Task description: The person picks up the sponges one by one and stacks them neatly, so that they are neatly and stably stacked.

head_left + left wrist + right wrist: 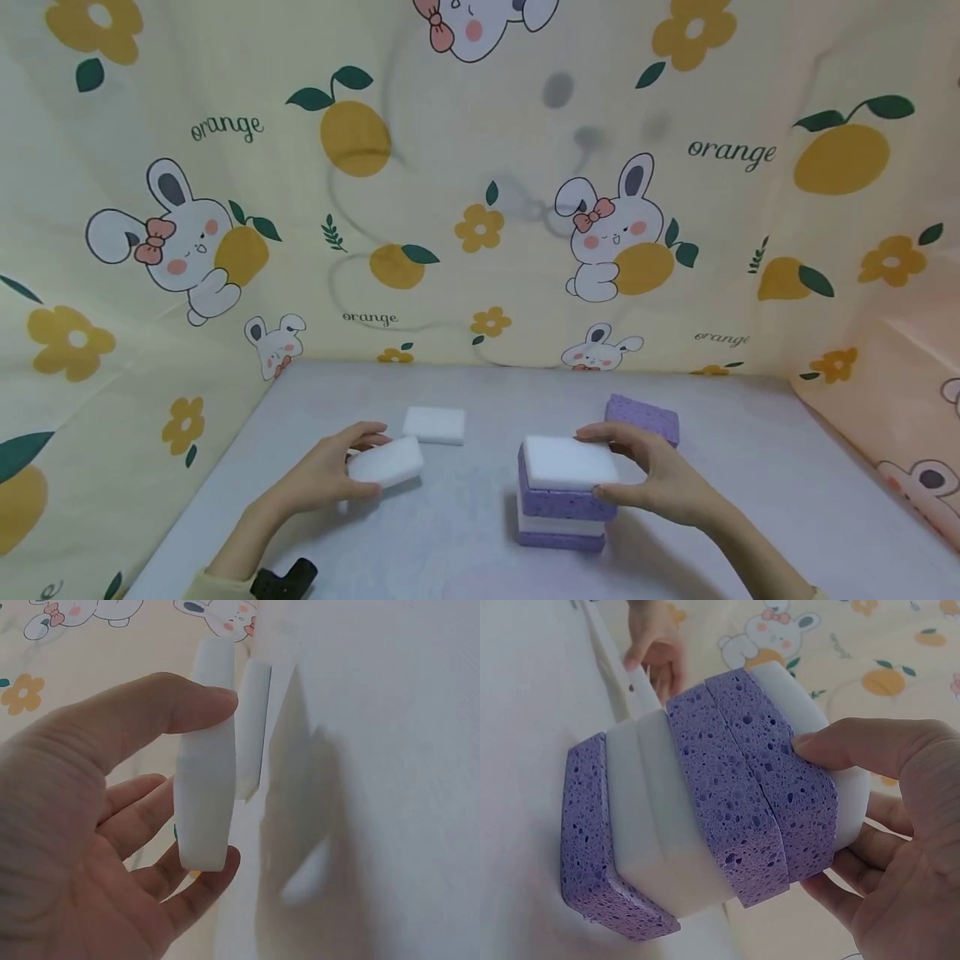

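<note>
My left hand pinches a white sponge block between thumb and fingers. In the left wrist view that white block is above the table, with its shadow beside it. Behind it, another white sponge lies flat. My right hand grips the upper part of a stack of purple and white sponges. Its thumb rests on the upper purple sponge, just under the white top sponge. The right wrist view shows two purple layers touching, two white ones beneath, and a purple sponge at the bottom.
A loose purple sponge lies behind the stack, near my right fingers. The pale tabletop meets a patterned cloth at the back and sides. A dark device is at my left wrist.
</note>
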The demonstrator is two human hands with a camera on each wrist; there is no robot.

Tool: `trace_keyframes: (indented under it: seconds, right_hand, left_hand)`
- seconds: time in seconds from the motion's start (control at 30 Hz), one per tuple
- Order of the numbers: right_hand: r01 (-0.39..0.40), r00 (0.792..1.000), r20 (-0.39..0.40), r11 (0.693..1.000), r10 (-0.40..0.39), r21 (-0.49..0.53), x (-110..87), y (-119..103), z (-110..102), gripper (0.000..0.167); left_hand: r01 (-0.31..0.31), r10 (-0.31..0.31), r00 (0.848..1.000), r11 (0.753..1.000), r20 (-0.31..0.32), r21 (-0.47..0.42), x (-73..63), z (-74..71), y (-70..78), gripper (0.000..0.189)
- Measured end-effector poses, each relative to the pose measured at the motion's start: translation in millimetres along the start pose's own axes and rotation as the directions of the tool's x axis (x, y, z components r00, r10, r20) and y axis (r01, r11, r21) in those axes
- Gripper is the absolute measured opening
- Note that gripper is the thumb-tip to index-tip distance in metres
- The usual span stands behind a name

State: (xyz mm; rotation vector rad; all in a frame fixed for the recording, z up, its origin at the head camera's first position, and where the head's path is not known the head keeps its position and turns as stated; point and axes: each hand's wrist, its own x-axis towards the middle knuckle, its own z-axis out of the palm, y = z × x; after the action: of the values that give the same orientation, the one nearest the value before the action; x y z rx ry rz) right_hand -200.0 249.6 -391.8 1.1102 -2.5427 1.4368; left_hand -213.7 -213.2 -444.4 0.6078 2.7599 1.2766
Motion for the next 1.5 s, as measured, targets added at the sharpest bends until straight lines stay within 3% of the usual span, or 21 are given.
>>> trace_keyframes:
  seconds: [0.23, 0.4, 0.5, 0.63, 0.8, 1.03, 1.3, 1.5]
  right_hand:
    - [-0.012, 1.000, 0.001, 1.000, 0.012, 0.016, -1.7, 1.9, -1.0, 0.055]
    - [0.011, 1.000, 0.006, 1.000, -0.011, 0.019, -1.3, 2.3, -1.5, 0.055]
    - [0.012, 1.000, 0.005, 1.000, -0.012, 0.013, 0.0, 1.6, -1.8, 0.054]
    - [0.005, 1.000, 0.002, 1.000, -0.005, 0.004, -0.4, 1.0, -1.8, 0.055]
    - [0.000, 1.000, -0.001, 1.000, 0.000, 0.010, 1.0, 0.2, -2.6, 0.056]
    - [-0.001, 1.000, 0.009, 1.000, 0.001, 0.023, 0.9, 2.3, -3.1, 0.057]
    - [-0.001, 1.000, 0.015, 0.998, 0.000, 0.057, -0.5, 1.5, -4.0, 0.057]
    - [0.018, 1.000, 0.001, 0.998, -0.018, 0.054, -0.4, 2.6, -1.7, 0.068]
  left_hand:
    - [0.009, -0.009, 0.999, 1.000, -0.049, -0.005, 2.1, 3.1, 8.2, 0.078]
    - [0.032, -0.030, 0.992, 0.999, -0.123, 0.021, 3.2, 6.0, 12.2, 0.074]
    - [0.006, -0.001, 0.983, 1.000, -0.183, 0.026, 4.0, 7.7, 15.9, 0.072]
    - [-0.078, 0.077, 0.973, 0.997, -0.217, 0.004, 5.0, 10.5, 22.7, 0.071]
    - [-0.170, 0.162, 0.961, 0.985, -0.223, -0.013, 5.5, 10.6, 36.8, 0.069]
    - [-0.230, 0.214, 0.949, 0.972, -0.231, -0.047, 5.0, 17.5, 68.0, 0.071]
    - [-0.336, 0.311, 0.932, 0.935, -0.187, -0.116, 17.9, 35.0, 104.0, 0.071]
    - [-0.399, 0.381, 0.912, 0.909, -0.150, -0.121, 31.3, 53.6, 133.8, 0.072]
